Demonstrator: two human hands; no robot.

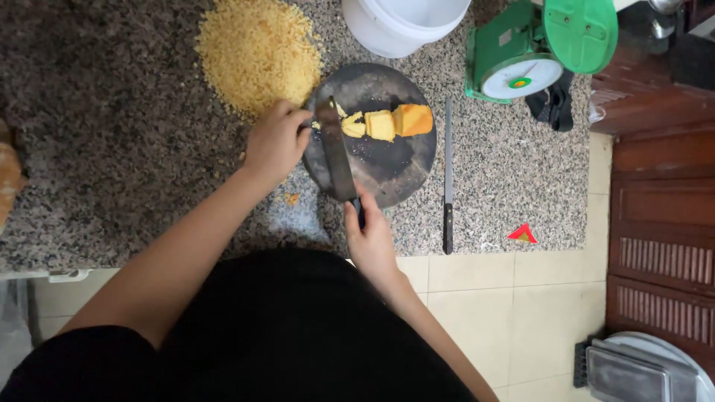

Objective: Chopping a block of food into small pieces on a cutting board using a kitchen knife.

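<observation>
A person's right hand (370, 240) is gripping the handle of a broad knife (337, 152), fingers closed, its blade lying across a round dark board (387, 167) on the granite counter (112, 134). The left hand (275, 141), fingers curled, is resting at the board's edge beside yellow-orange chunks (387, 123).

Head view. White bucket (402, 26), top centre: cut off by the upper edge, only the lower rim shows. Green scale (540, 48), upper right: top cropped, dial markings too small to read. Yellow crumb pile (257, 52): upper part runs out of frame. Broad knife (337, 152): handle hidden inside the right hand (370, 242); blade tip covered by the left hand (275, 141). Left fingertips not visible. Brown object (9, 175), left edge: mostly cropped, kind cannot be told. Metal tray (633, 372), lower right corner: cropped.
</observation>
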